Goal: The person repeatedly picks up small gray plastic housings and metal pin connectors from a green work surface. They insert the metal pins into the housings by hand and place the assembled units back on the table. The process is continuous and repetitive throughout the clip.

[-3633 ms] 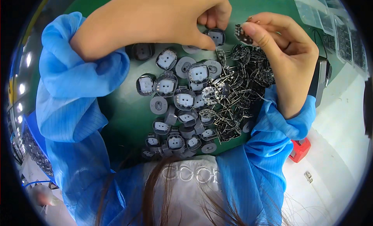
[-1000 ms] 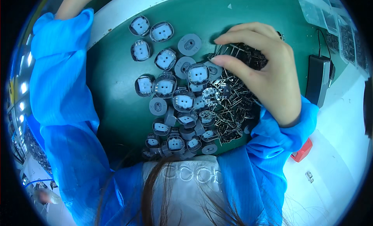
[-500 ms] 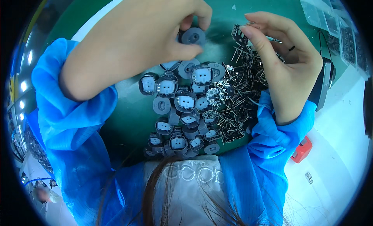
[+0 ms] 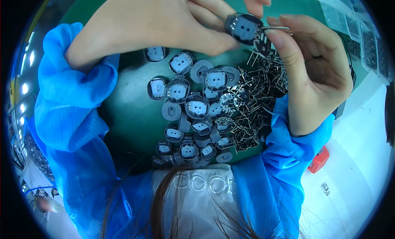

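Left hand (image 4: 164, 21) now pinches the round grey cap (image 4: 243, 28) against the right hand's (image 4: 317, 70) pinched metal pin (image 4: 276, 28).

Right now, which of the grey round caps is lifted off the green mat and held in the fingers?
The grey round cap pinched by the left hand, near the right hand. All other caps lie on the green mat.

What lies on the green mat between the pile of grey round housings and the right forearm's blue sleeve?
In the head view, a heap of dark pinned parts fills the stretch between the grey round housings and the right sleeve, on the green mat.
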The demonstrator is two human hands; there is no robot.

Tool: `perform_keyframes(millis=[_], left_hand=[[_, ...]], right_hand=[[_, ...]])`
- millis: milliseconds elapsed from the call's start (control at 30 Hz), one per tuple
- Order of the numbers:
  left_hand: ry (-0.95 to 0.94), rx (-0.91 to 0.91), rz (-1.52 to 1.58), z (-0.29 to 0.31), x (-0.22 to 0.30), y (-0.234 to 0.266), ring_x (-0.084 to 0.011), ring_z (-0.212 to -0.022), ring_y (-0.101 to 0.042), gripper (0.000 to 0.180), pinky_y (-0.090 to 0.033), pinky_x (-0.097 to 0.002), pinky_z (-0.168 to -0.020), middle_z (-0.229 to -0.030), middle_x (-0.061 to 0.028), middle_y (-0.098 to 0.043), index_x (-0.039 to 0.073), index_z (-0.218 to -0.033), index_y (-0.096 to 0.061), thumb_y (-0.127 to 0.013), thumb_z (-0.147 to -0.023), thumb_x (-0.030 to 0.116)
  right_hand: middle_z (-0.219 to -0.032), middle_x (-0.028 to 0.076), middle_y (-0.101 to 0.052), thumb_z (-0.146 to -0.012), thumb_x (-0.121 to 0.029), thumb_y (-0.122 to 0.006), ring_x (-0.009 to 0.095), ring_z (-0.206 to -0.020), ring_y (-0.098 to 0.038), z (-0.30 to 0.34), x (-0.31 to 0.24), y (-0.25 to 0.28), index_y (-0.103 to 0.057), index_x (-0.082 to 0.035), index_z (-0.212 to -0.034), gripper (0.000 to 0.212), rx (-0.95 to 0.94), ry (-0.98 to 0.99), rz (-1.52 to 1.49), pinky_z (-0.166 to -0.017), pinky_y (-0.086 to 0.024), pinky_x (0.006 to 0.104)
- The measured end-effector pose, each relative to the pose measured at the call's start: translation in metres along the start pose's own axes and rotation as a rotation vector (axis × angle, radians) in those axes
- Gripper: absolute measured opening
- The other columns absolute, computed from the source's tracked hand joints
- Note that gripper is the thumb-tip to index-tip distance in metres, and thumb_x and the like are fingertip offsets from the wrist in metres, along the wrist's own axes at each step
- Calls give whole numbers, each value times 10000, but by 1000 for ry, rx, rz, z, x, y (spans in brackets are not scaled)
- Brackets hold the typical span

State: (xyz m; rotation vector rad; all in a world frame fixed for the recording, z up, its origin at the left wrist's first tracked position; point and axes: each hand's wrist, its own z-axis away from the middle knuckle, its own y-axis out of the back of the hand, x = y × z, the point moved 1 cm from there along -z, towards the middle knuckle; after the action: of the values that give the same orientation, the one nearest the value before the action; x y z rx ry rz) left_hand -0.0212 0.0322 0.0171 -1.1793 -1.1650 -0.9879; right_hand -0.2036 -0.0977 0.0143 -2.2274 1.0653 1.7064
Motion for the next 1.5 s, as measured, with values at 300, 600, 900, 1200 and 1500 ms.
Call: perform_keyframes(millis=[300, 600, 900, 1200, 1500], left_hand=[[67, -25, -335, 7, 3, -10, -116, -843, -718, 327, -607, -235, -745, -938, -154, -745, -73, -1146, -688, -783, -833, -92], [63, 1, -299, 11, 1, -7, -122, -881, -730, 360, -617, -233, -769, -982, -185, -755, -85, -1159, -694, -811, -818, -79], [129, 3, -98, 8, -1, -3, -116, -866, -725, 345, -603, -210, -748, -947, -177, -756, -102, -1127, -696, -807, -801, -108], [109, 110, -93, 14, 4, -18, -170, -931, -741, 315, -615, -271, -835, -1010, -202, -754, -98, -1114, -708, -776, -807, -90], [52, 268, -424, 14, 11, -32, -94, -791, -695, 282, -557, -214, -690, -900, -135, -746, -73, -1064, -724, -756, -784, -74]], right_hand=[[-1006, 170, -751, -835, 148, -740, 224, -939, -743, 1, 0, -4, -686, 89, -1020, 202, -8, 184, 185, -881, -591, 309], [-973, 166, -758, -837, 147, -741, 211, -928, -749, -1, -2, -4, -693, 101, -1022, 197, -52, 96, 262, -886, -592, 305], [-965, 156, -758, -824, 171, -736, 206, -901, -753, 2, -2, -14, -697, 105, -990, 183, 60, 108, 172, -860, -599, 293], [-975, 119, -752, -801, 137, -769, 205, -933, -731, -2, 1, -13, -719, 55, -1037, 255, -16, 557, 570, -837, -588, 315], [-1227, 128, -666, -1004, 21, -598, 194, -1146, -644, -1, 13, -14, -561, 97, -1314, 321, -196, -215, -262, -990, -503, 306]])
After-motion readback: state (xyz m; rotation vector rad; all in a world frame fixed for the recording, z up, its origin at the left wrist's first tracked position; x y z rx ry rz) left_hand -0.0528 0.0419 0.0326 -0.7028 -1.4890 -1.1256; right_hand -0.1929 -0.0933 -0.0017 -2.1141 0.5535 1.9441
